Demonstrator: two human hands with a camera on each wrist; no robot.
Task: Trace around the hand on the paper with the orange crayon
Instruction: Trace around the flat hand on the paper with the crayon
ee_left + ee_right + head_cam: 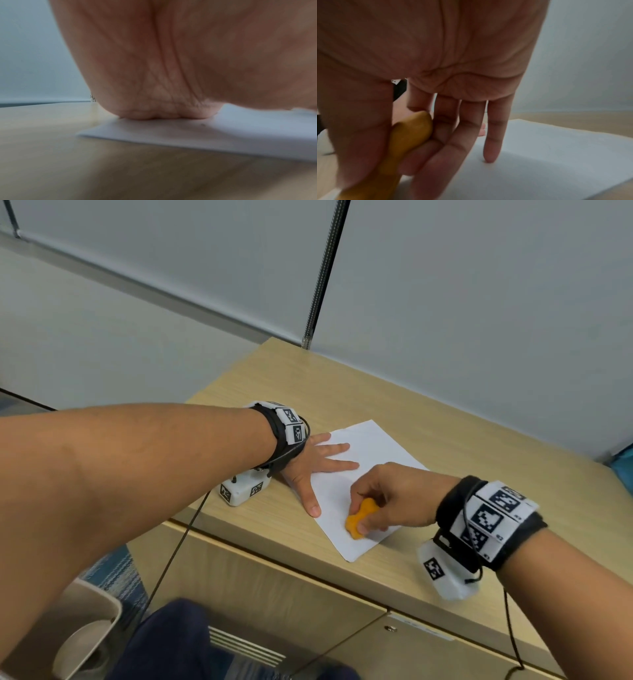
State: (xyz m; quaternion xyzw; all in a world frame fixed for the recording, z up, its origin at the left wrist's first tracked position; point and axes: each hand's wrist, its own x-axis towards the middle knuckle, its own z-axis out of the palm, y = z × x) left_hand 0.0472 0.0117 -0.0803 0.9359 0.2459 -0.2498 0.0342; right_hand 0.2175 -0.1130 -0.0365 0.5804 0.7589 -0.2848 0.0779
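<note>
The left hand (313,465) lies flat on the white paper (368,446), with its fingers straight and spread, the thumb pointing to the near edge. The paper lies on the wooden surface (479,446). The right hand (394,494) grips the orange crayon (359,518) between thumb and curled fingers, and the crayon's lower end touches the paper just beside the left thumb.

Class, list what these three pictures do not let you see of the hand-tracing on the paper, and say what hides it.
- Any traced line: none can be made out on the paper in the head view; too faint or not drawn.
- Crayon tip: the orange crayon is blurred, its end cut off in the right wrist view.
- Left hand fingers: hidden by the palm in the left wrist view.
- Right hand fingertips: curled under in the head view.
</note>
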